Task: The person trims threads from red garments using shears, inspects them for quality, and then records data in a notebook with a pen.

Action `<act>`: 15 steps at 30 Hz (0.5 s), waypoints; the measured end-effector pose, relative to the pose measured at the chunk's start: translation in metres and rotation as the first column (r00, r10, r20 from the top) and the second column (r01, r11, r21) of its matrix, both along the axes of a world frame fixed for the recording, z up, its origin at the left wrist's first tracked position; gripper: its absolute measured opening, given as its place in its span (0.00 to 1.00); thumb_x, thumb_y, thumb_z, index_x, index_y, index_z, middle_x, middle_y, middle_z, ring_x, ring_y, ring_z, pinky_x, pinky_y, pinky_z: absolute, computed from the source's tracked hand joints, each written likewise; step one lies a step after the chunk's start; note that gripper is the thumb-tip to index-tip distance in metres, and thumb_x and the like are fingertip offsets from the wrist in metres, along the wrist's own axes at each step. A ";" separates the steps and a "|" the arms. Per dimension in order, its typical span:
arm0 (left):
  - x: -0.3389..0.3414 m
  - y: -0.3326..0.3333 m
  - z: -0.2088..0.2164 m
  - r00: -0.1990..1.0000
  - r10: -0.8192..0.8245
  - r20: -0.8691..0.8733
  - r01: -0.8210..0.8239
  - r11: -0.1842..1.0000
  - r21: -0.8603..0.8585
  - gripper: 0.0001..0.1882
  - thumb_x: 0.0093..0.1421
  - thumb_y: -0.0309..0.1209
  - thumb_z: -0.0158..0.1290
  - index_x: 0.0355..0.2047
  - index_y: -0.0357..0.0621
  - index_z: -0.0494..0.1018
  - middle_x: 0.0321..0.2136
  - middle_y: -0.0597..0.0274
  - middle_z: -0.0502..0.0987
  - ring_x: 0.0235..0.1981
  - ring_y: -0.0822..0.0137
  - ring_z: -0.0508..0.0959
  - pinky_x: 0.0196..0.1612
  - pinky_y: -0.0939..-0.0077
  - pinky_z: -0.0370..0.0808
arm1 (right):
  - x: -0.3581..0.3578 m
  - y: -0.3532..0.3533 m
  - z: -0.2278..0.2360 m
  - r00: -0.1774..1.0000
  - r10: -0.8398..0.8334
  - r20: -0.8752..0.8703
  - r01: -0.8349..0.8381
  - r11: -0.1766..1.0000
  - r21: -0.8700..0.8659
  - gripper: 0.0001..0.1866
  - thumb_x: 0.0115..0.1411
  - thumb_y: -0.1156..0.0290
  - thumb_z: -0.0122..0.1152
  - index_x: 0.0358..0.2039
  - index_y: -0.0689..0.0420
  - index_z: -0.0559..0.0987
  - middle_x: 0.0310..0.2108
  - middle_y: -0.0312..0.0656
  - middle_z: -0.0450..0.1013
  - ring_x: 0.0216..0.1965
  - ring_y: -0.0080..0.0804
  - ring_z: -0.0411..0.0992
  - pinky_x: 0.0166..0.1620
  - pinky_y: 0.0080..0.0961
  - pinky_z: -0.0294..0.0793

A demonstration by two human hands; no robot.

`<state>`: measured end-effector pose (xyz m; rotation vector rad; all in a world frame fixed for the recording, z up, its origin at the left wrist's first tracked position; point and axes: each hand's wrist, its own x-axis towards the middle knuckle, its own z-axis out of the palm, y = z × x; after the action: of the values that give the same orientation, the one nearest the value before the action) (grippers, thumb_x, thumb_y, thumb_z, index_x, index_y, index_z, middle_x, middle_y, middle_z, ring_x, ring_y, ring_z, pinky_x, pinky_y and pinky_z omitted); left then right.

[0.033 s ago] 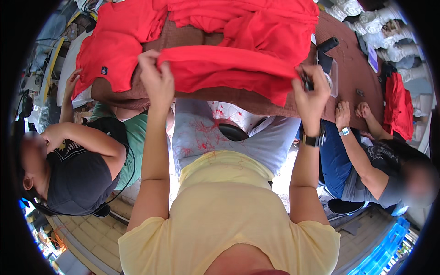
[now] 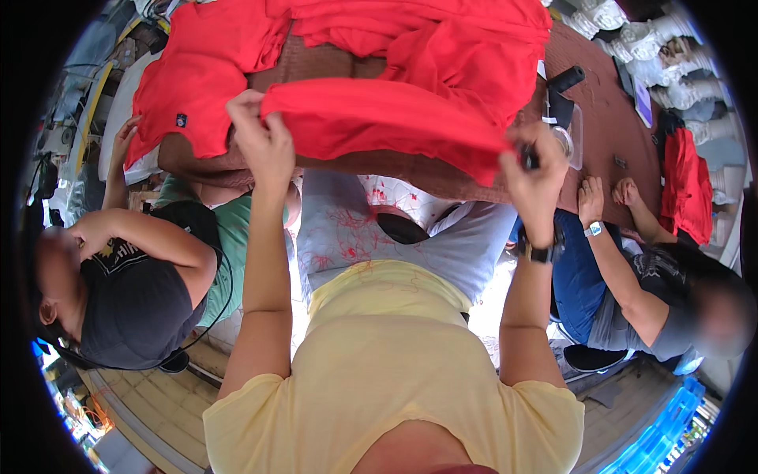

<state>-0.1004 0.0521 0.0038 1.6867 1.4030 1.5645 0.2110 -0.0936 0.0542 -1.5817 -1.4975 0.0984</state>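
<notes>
A red garment (image 2: 379,118) is stretched lengthwise between my two hands above the near edge of the brown-covered table. My left hand (image 2: 264,142) pinches its left end between thumb and fingers. At the other end my right hand (image 2: 535,170) is closed on the cloth, slightly blurred. A small dark object (image 2: 527,156) sits in the fingers of that hand; its kind cannot be made out. The far part of the garment merges with a heap of red cloth (image 2: 466,63).
Another red garment (image 2: 189,103) with a small dark label lies at the left on the brown table cover (image 2: 608,103). A black roll (image 2: 565,79) and a clear container (image 2: 576,146) stand to the right. People sit close on both sides, and red threads (image 2: 351,237) litter my lap.
My left hand has shifted slightly left with its end of the garment. My right hand has turned a little, and the cloth between them looks tauter.
</notes>
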 end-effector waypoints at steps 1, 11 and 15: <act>-0.005 0.000 -0.001 0.999 -0.004 0.039 0.000 0.993 0.116 0.15 0.60 0.15 0.44 0.48 0.35 0.66 0.39 0.51 0.76 0.39 0.64 0.77 0.44 0.74 0.73 | -0.001 -0.011 -0.003 0.973 0.204 -0.105 -0.216 0.969 -0.120 0.11 0.46 0.82 0.65 0.33 0.62 0.80 0.25 0.40 0.72 0.26 0.29 0.73 0.30 0.25 0.69; -0.058 -0.044 -0.055 0.642 -0.224 0.734 0.453 0.882 -0.128 0.10 0.66 0.19 0.41 0.43 0.38 0.72 0.46 0.54 0.75 0.49 0.65 0.76 0.56 0.72 0.71 | 0.003 0.019 -0.019 0.964 0.102 -0.244 -0.197 0.893 -0.405 0.13 0.54 0.65 0.73 0.31 0.60 0.80 0.18 0.35 0.67 0.23 0.18 0.64 0.27 0.22 0.64; -0.070 -0.054 -0.063 0.645 -0.273 0.714 0.528 0.834 -0.158 0.11 0.66 0.22 0.42 0.44 0.37 0.71 0.49 0.53 0.74 0.50 0.63 0.75 0.57 0.69 0.70 | 0.024 0.082 -0.035 0.995 0.017 -0.098 -0.039 0.975 -0.218 0.13 0.56 0.63 0.70 0.33 0.60 0.81 0.21 0.40 0.71 0.24 0.29 0.70 0.30 0.28 0.69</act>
<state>-0.1700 -0.0021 -0.0596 0.9575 0.7748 1.3361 0.2347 -0.0120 0.0193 -1.7052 -1.4741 0.3622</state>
